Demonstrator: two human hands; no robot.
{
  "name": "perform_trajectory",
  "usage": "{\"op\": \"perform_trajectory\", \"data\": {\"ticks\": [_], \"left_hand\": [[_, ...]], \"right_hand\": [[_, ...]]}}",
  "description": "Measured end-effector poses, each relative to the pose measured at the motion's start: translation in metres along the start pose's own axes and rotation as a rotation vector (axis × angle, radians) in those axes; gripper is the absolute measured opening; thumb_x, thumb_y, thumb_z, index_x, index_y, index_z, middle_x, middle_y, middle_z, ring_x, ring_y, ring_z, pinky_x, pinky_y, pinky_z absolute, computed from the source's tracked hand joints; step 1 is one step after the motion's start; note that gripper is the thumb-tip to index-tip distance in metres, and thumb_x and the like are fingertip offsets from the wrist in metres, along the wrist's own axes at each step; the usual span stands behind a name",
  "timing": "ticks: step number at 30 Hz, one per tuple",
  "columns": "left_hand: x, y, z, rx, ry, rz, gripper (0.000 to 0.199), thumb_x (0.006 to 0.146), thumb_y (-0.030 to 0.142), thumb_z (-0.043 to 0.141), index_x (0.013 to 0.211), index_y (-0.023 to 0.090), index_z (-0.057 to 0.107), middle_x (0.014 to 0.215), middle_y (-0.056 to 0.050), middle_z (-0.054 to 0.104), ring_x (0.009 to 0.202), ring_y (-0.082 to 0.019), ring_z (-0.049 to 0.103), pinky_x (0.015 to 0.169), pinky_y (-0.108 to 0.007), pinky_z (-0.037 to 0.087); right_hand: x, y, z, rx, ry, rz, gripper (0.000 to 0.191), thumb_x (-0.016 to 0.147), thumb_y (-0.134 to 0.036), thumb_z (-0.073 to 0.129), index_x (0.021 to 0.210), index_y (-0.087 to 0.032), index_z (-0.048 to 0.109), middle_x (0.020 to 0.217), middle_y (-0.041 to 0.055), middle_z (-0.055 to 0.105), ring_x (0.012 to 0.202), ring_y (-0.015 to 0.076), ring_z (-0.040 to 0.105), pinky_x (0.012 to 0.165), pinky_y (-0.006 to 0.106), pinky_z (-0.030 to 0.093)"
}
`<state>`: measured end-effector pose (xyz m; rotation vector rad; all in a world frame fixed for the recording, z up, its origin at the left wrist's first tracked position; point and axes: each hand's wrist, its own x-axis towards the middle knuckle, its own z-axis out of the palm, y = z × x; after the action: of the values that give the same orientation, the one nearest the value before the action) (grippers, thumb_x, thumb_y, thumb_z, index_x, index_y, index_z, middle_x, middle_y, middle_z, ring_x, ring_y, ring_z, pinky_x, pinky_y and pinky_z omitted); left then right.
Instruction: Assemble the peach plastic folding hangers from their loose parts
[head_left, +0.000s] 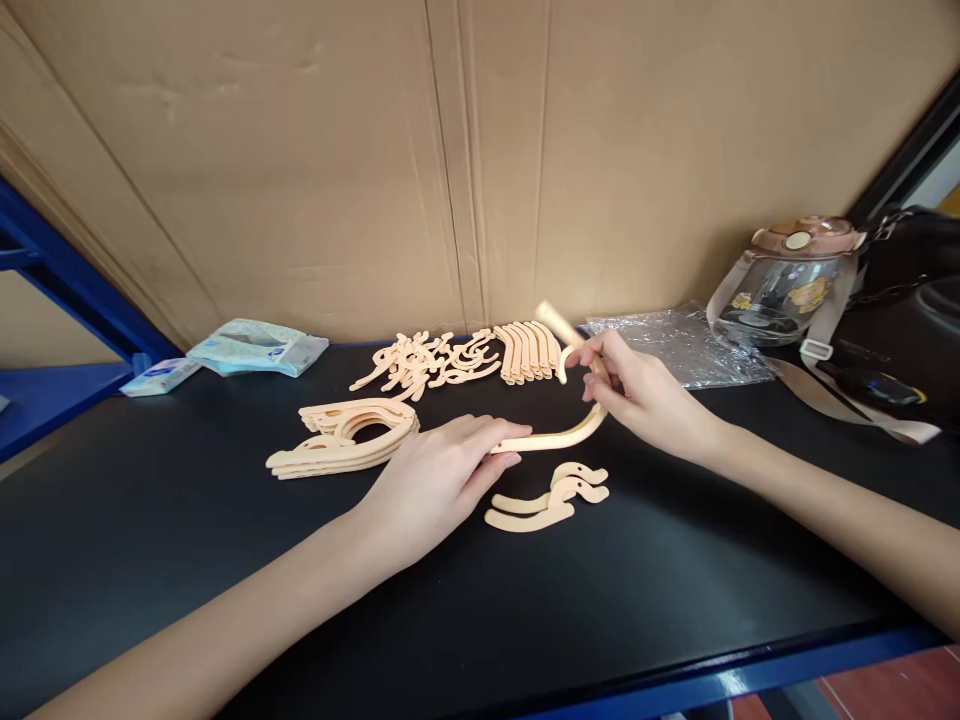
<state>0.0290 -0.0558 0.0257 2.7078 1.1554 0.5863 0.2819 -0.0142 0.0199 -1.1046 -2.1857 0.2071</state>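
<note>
My left hand (442, 475) pinches one end of a curved beige piece (559, 438) above the black table. The piece bends up at its right end to my right hand (637, 390), whose fingers are closed around it. Another straight section (557, 323) and a small hook-shaped end stick out past the right fingertips. Just below lie two small curved arms (536, 518), one partly over the other. Left of my left hand is a stack of assembled beige frames (337, 460).
Behind the hands lie a loose pile of small curved parts (420, 365) and a row of longer parts (527, 352). Tissue packs (255, 350) are at the back left. Clear plastic wrap (679, 345), a strapped bottle (799, 285) and a dark bag (900, 320) stand right.
</note>
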Motion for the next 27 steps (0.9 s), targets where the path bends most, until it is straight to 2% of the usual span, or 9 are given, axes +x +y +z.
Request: {"op": "perform_trajectory", "data": {"ticks": [3,5,8,11,17,21,24,27], "left_hand": [[0.000,-0.002,0.001,0.105,-0.008,0.041,0.021,0.098,0.028,0.049,0.114,0.024,0.062,0.098,0.001,0.066,0.090,-0.019,0.059,0.068,-0.029,0.044],[0.000,-0.002,0.002,0.142,-0.016,0.048,0.020,0.097,0.028,0.050,0.112,0.024,0.063,0.099,0.001,0.064,0.091,-0.019,0.058,0.068,-0.030,0.044],[0.001,-0.004,0.005,0.157,-0.034,0.039,0.018,0.096,0.026,0.052,0.109,0.023,0.064,0.097,0.001,0.064,0.090,-0.019,0.057,0.066,-0.029,0.044],[0.003,-0.007,0.008,0.163,-0.066,0.036,0.018,0.096,0.025,0.053,0.108,0.023,0.065,0.098,0.001,0.064,0.092,-0.018,0.058,0.068,-0.029,0.046],[0.002,-0.002,0.006,0.135,-0.035,0.048,0.026,0.097,0.025,0.047,0.120,0.020,0.058,0.113,-0.005,0.062,0.102,-0.020,0.056,0.083,-0.033,0.049],[-0.002,0.011,0.003,0.022,-0.109,0.216,0.026,0.097,0.032,0.049,0.119,0.022,0.059,0.115,-0.004,0.061,0.105,-0.020,0.054,0.089,-0.032,0.047],[-0.006,0.018,0.005,0.037,-0.174,0.281,0.030,0.090,0.041,0.061,0.111,0.020,0.062,0.106,-0.004,0.063,0.102,-0.023,0.055,0.086,-0.034,0.046],[-0.007,0.021,0.005,0.118,-0.197,0.284,0.017,0.093,0.033,0.056,0.098,0.017,0.063,0.093,-0.004,0.064,0.092,-0.022,0.057,0.080,-0.035,0.046]], "right_hand": [[0.000,0.003,0.004,0.011,-0.164,0.014,0.027,0.085,-0.010,0.043,0.108,-0.023,0.040,0.092,0.0016,0.064,0.070,0.0174,0.062,0.063,0.030,0.046],[0.000,0.002,0.006,-0.041,-0.215,0.004,0.031,0.084,-0.010,0.043,0.112,-0.023,0.040,0.099,0.0027,0.065,0.074,0.0183,0.062,0.066,0.031,0.047],[0.000,0.000,0.009,-0.127,-0.219,-0.051,0.030,0.084,-0.008,0.044,0.110,-0.023,0.047,0.107,0.0039,0.064,0.087,0.0197,0.062,0.072,0.031,0.047],[0.000,0.002,0.010,-0.180,-0.200,-0.086,0.028,0.086,-0.009,0.045,0.108,-0.021,0.056,0.107,0.0046,0.064,0.092,0.0195,0.061,0.072,0.030,0.048],[0.001,0.009,0.010,-0.273,-0.216,-0.132,0.026,0.093,-0.017,0.043,0.108,-0.020,0.064,0.103,0.0069,0.066,0.096,0.0230,0.060,0.074,0.036,0.051],[0.001,0.002,0.005,-0.168,-0.241,-0.201,0.024,0.096,-0.029,0.046,0.105,-0.022,0.067,0.107,0.0067,0.065,0.100,0.0217,0.059,0.083,0.037,0.050],[0.000,-0.007,0.002,-0.014,-0.346,-0.229,0.023,0.093,-0.038,0.054,0.100,-0.022,0.069,0.109,0.0055,0.063,0.100,0.0189,0.059,0.085,0.034,0.049],[-0.001,-0.011,0.003,0.066,-0.430,-0.207,0.023,0.091,-0.039,0.057,0.098,-0.022,0.070,0.110,0.0058,0.061,0.102,0.0187,0.058,0.087,0.033,0.048]]}}
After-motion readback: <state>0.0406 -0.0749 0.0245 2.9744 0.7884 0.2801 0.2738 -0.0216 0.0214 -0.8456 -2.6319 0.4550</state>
